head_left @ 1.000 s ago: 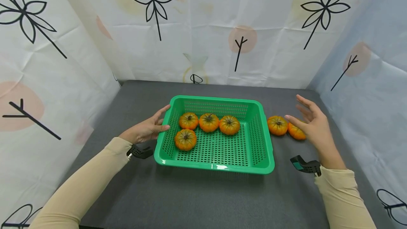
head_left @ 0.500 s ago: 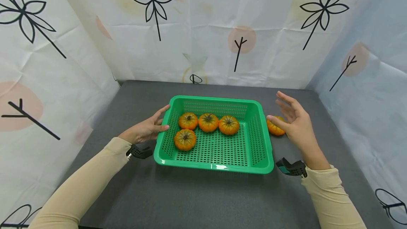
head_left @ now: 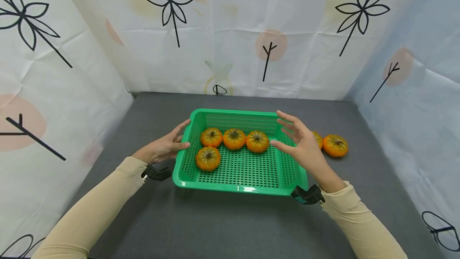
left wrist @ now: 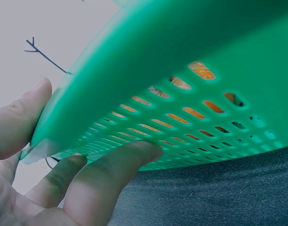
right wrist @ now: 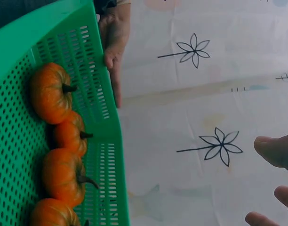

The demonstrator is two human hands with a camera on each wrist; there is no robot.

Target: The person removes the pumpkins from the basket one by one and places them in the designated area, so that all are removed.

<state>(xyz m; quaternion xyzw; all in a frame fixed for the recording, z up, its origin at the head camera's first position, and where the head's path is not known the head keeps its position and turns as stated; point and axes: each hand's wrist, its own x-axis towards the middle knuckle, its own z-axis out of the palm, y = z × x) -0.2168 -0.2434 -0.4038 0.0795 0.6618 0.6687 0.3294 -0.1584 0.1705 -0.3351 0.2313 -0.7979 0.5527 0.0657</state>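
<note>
A green perforated plastic basket (head_left: 237, 189) stands on the grey table. Inside it, toward its left half, sit several small orange pumpkins (right wrist: 64, 176). My left hand (head_left: 163, 146) grips the basket's left rim. The left wrist view shows that thumb at the rim and the fingers (left wrist: 99, 181) against the slotted outer wall. Over the basket's right side hovers my right hand (head_left: 303, 147), fingers spread and holding nothing. Just right of the basket lie two more pumpkins; the outer pumpkin (head_left: 335, 146) is in full view, while the inner one (head_left: 318, 139) is partly hidden by my right hand.
White cloth walls (head_left: 230, 19) printed with black flowers and tree shapes enclose the grey tabletop (head_left: 230, 227) at the back and both sides. A black wrist camera (head_left: 308, 195) on my right wrist overlaps the basket's front right corner.
My right hand has moved left from above the two outside pumpkins to over the basket's right side, uncovering the outer one. The left hand and basket have stayed in place.
</note>
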